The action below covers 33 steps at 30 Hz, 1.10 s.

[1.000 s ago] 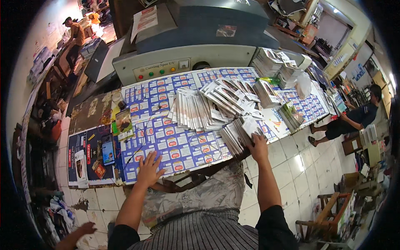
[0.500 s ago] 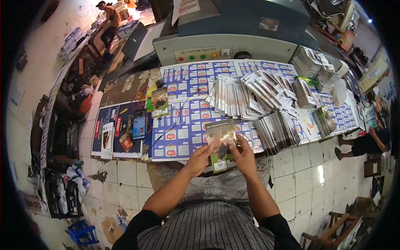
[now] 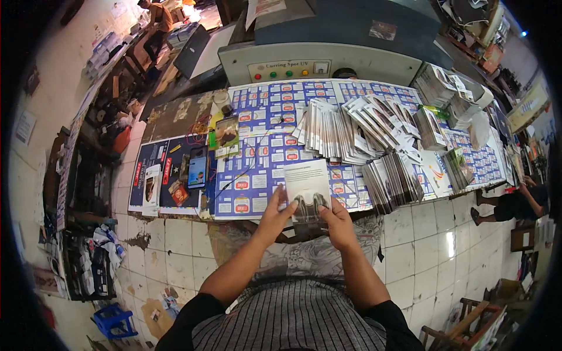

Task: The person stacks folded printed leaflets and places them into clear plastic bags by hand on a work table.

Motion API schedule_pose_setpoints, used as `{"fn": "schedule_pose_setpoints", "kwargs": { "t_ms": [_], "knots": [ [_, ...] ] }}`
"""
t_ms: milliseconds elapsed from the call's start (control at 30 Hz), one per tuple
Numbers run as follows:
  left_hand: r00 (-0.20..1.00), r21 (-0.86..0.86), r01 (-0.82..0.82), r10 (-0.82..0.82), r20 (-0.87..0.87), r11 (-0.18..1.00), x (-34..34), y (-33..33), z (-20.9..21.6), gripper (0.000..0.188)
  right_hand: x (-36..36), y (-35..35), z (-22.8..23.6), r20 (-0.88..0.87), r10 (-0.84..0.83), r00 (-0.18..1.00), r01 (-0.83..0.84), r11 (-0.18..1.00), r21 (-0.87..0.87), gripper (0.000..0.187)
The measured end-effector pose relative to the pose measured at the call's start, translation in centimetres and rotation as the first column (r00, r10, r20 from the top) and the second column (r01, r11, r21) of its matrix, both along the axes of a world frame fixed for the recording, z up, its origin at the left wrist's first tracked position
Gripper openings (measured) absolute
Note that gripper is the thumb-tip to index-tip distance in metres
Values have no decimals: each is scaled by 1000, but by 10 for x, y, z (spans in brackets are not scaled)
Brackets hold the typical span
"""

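A left hand (image 3: pixel 274 217) and a right hand (image 3: pixel 338 221) are covering the lower corners of a printed booklet (image 3: pixel 307 186), its cover picture showing too small to make out. The booklet is hiding part of the blue-and-white printed sheets (image 3: pixel 263 146) lying over the tabletop (image 3: pixel 175 114). Fanned stacks of folded leaflets (image 3: pixel 363 131) are overlapping, so their count is staying unclear. A seated person (image 3: pixel 515 205) at the right rim is being cut off by the dark edge, and another person (image 3: pixel 155 14) at the top is showing only partly, blurred.
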<state>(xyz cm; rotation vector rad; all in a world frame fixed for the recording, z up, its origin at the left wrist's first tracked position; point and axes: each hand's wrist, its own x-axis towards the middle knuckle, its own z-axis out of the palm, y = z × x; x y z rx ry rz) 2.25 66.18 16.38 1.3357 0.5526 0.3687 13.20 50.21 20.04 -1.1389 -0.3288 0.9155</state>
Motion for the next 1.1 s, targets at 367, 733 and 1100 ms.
{"fn": "schedule_pose_setpoints", "kwargs": {
  "t_ms": [367, 733, 1100],
  "knots": [
    [990, -579, 138, -91, 111, 804, -3, -8, -24, 32, -13, 4, -23, 970, 18, 244, 490, 860, -139, 68],
    [957, -596, 167, 16, 289, 785, -3, -2, -9, 42, -8, 21, -8, 940, -27, 340, 471, 870, -145, 30],
    [945, -573, 212, -16, 328, 792, 0, -4, -8, 57, -7, 29, -10, 985, -114, 127, 430, 902, 49, 21]
  ]
}}
